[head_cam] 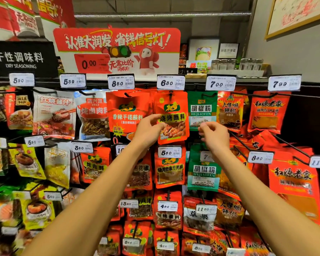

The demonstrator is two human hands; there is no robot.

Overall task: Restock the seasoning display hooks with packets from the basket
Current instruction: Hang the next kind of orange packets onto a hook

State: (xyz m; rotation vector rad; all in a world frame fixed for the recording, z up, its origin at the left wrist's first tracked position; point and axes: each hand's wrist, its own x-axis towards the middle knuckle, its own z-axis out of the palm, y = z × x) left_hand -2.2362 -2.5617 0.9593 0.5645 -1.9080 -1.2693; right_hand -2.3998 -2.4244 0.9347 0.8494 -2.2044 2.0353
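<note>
Red barbecue-dip packet (171,117) hung upright, long axis vertical, printed face outward, on its hook directly below the 6.80 price tag (170,82). Left hand (149,129) pinched its left edge; right hand (213,133), fingers loosely curled, held nothing just right of it.

Glossy plastic-film seasoning packets (171,117); thin dark metal hooks (240,138); clear shiny plastic price tag holders (170,82); matt printed promo sign (116,50).
</note>
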